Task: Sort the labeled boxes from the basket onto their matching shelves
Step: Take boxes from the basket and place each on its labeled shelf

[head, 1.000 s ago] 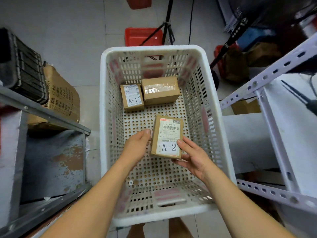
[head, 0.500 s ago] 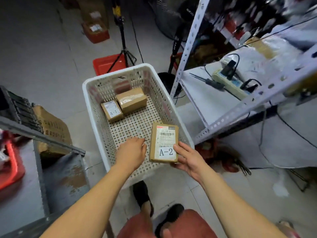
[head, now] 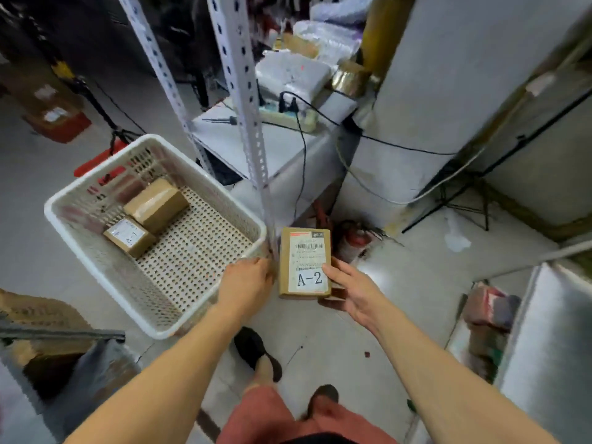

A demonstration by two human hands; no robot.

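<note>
A storeroom or small packing warehouse. Slotted white steel shelf uprights (head: 238, 100) rise from a grey tiled floor (head: 413, 283), a white perforated plastic basket (head: 96, 251) holds labelled cardboard parcels (head: 129, 237), more cartons (head: 54, 115) stand by the far wall, and bagged goods (head: 326, 36) pile on a shelf board beside a power strip (head: 288, 115).

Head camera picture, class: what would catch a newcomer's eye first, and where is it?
First, the brown box labelled A-2 at the centre, held out over the floor by the right hand, with the left hand at its other edge. To its left stands the white basket, with two more boxes in its far corner.
</note>
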